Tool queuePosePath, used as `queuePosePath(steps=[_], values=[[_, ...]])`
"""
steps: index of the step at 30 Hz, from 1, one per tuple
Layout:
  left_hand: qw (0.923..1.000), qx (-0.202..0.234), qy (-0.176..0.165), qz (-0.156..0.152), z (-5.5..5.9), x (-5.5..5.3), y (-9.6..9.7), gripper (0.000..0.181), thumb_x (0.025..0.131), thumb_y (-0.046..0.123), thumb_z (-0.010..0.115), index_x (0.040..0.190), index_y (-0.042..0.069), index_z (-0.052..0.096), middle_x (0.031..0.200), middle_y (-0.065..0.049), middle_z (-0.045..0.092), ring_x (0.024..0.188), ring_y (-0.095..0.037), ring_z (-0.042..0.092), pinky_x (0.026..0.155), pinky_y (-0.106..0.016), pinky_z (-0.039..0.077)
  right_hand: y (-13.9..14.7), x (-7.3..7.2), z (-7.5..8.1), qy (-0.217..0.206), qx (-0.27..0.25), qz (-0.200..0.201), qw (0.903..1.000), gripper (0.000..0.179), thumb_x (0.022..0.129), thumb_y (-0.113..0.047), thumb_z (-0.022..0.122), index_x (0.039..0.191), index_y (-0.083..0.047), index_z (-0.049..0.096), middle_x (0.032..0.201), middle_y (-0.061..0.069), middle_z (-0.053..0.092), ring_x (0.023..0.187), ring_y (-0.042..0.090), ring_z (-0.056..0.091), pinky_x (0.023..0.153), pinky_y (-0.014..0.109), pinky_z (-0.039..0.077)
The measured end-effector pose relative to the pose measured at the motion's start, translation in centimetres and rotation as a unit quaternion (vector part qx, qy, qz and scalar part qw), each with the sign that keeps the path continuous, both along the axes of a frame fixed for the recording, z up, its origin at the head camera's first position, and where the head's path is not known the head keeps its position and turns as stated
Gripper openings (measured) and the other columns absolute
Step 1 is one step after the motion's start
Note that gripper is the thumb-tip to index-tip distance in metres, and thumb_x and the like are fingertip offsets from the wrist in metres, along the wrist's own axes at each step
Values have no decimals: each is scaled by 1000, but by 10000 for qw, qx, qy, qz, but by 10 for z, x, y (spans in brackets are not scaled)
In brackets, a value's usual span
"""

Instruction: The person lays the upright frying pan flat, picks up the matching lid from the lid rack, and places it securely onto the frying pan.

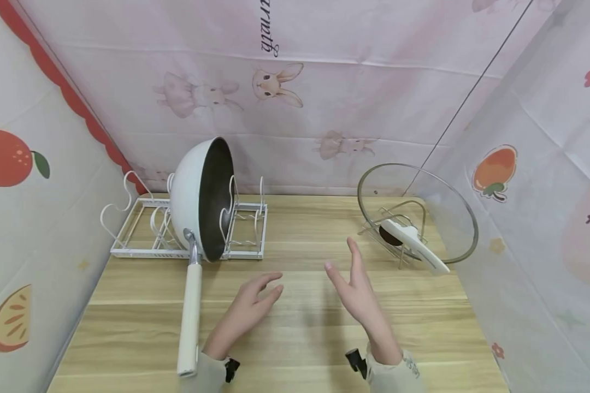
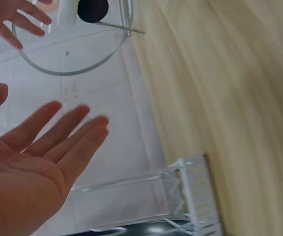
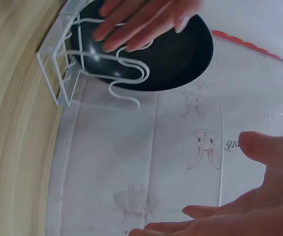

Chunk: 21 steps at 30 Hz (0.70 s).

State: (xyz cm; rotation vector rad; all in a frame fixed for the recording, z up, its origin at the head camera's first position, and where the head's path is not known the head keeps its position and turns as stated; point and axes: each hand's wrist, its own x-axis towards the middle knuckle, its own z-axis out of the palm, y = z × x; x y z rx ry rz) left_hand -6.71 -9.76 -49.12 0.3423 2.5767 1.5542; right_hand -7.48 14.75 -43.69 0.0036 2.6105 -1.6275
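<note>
My left hand (image 1: pixel 249 305) is over the middle of the table, fingers loosely extended and holding nothing. Across from it, palm turned inward, my right hand (image 1: pixel 358 295) is likewise free of any object. To the left, a white wok (image 1: pixel 186 188) with a dark inside stands on edge in a white wire rack (image 1: pixel 246 255). Its long cream handle (image 1: pixel 190 322) points toward the front, left of my left hand. A glass lid (image 1: pixel 442 207) with a white handle (image 1: pixel 415 243) leans in a small wire stand (image 1: pixel 418 204), beyond my right hand.
The wooden table (image 1: pixel 305 327) is bordered by a pink rabbit-print cloth (image 1: pixel 295 114) at the back. Patterned white cloths with fruit drawings hang along the left and right sides. Small black devices (image 1: pixel 356 363) are strapped at both wrists.
</note>
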Motion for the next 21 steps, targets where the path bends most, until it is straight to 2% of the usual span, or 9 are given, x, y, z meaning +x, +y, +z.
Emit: queuePosePath(steps=[4,6,8,10,13,16,17,18,21], values=[[9960,654,-586,-185,-10,4,-11,35,102,27,55,126,2,63,124,-13,66,115,-30,63,102,-41,51,-10,7,-2,-125,-1127,-91,9935,73,101,-28,57,157,-8,15,161,19,20,147,39,20,119,60,18],[9895,1032,-964,-306,-12,5,-17,37,104,25,52,126,-3,61,121,-17,67,110,-30,65,96,-36,54,-15,10,-3,-150,-1622,-127,9866,68,101,-24,57,154,-4,20,157,21,27,144,40,27,118,57,23],[9783,1461,-1423,-369,-12,6,-25,41,106,25,47,126,-10,57,120,-24,65,106,-33,66,93,-36,56,-21,14,-6,-227,-2051,-156,9783,64,101,-22,57,152,-2,24,154,22,33,141,39,33,118,55,26],[9618,1883,-1958,-340,-10,8,-35,46,107,25,42,129,-14,52,121,-28,64,103,-35,68,90,-39,58,-26,17,-8,-350,-2341,-187,9714,61,101,-23,57,150,-2,27,151,21,39,139,38,38,117,54,28],[9289,2566,-2656,-268,-11,10,-53,53,108,29,37,132,-17,47,123,-30,62,102,-35,69,91,-46,57,-35,22,-11,-518,-2661,-178,9624,58,101,-23,56,147,0,31,147,21,43,136,36,42,117,54,27],[8944,3330,-2925,-592,-21,10,-74,54,109,32,28,132,-12,49,124,-22,65,104,-29,69,93,-43,56,-45,27,-14,-705,-2969,-172,9521,54,100,-21,56,143,2,34,144,22,46,133,34,44,117,51,27],[8774,3706,-2922,-865,-27,9,-82,54,110,30,23,133,-9,51,125,-20,65,106,-28,68,95,-42,56,-49,29,-15,-761,-3081,-170,9481,54,100,-20,56,142,4,34,142,23,47,132,33,45,117,49,27],[8557,4110,-2917,-1174,-33,6,-90,55,110,29,16,133,-7,51,127,-18,64,108,-28,67,96,-40,55,-52,30,-16,-839,-3208,-176,9433,53,99,-19,56,141,5,34,141,24,47,131,31,46,117,47,27],[7749,5230,-2940,-1989,-52,0,-112,64,109,25,1,135,0,53,134,-16,60,115,-28,63,99,-36,52,-64,35,-17,-1055,-3551,-99,9288,54,99,-18,54,141,8,32,140,25,46,129,28,46,117,45,26]])
